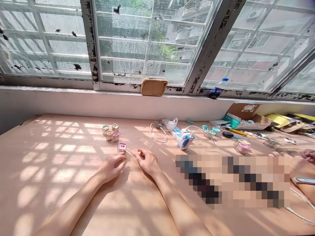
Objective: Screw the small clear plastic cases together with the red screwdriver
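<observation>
A small box [122, 147] with a pink top and two darker round spots stands on the table just beyond my left hand [112, 166]. The fingers of that hand are loosely bent, with the thumb apart. Whether its fingertips touch the box I cannot tell. My right hand [148, 162] rests on the table to the right, fingers pinched around a thin stick-like tool [131, 152]. The tool's tip points toward the pink-topped box. Farther back on the left is a cluster of several similar small boxes [109, 135] with green, tan and pink tops.
A white cable [157, 141], a power strip [175, 132] and a blue-white carton [184, 141] lie right of centre. More small boxes [242, 147] and an open cardboard box [253, 121] are farther right. Another person's hand [308, 155] shows at the right edge.
</observation>
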The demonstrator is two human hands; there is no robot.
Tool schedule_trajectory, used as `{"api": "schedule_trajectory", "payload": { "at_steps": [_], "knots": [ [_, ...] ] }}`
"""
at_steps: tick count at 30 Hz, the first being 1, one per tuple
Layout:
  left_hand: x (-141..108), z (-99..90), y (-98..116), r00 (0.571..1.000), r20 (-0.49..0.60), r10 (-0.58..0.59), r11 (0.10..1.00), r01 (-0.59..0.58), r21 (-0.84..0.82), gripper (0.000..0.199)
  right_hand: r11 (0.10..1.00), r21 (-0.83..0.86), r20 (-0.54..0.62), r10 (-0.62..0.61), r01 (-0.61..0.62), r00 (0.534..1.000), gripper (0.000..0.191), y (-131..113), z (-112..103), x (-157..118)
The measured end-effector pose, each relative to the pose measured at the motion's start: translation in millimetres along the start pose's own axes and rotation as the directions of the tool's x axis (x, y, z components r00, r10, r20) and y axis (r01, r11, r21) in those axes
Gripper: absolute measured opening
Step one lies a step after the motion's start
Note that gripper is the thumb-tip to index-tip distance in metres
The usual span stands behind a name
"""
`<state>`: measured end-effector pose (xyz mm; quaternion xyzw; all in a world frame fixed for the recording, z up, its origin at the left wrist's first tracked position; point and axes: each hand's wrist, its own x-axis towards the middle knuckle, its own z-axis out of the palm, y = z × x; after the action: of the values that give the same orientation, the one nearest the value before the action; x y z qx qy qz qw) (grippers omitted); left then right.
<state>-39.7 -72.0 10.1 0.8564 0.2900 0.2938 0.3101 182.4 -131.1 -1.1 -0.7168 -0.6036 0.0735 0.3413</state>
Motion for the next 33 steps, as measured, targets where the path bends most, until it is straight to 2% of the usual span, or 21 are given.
{"api": "schedule_trajectory", "payload": {
  "at_steps": [6, 10, 16, 21, 27, 33],
  "knots": [
    [2, 2.8, -13, 0.992, -0.067, -0.104, 0.991, 0.109, 0.074, 0.040, 0.999, -0.031, 0.030, -0.009, 0.009, 1.000, 0.018, -1, 0, 0],
    [4, 0.1, -10, 0.990, -0.079, -0.118, 0.991, 0.122, 0.059, 0.039, 1.000, -0.026, 0.043, -0.012, 0.013, 0.999, 0.019, -3, -3, -1],
    [3, -4.8, -1, 0.979, -0.030, -0.199, 0.980, 0.200, 0.009, 0.018, 0.999, -0.031, 0.046, -0.027, 0.029, 0.999, 0.019, -4, -5, -2],
    [1, -5.8, 2, 0.977, -0.027, -0.213, 0.976, 0.211, -0.056, 0.028, 1.000, -0.011, 0.024, -0.016, 0.017, 1.000, 0.017, -2, -2, -1],
    [-2, -4.9, -2, 0.978, 0.048, -0.202, 0.979, 0.202, 0.013, 0.044, 0.999, 0.033, -0.022, -0.001, 0.002, 1.000, 0.017, 0, 1, -2],
    [-4, -2.2, -5, 0.975, 0.123, -0.187, 0.982, 0.184, 0.031, 0.047, 0.986, 0.168, -0.048, 0.023, -0.015, 0.999, 0.021, 5, 5, 0]
  ]
}}
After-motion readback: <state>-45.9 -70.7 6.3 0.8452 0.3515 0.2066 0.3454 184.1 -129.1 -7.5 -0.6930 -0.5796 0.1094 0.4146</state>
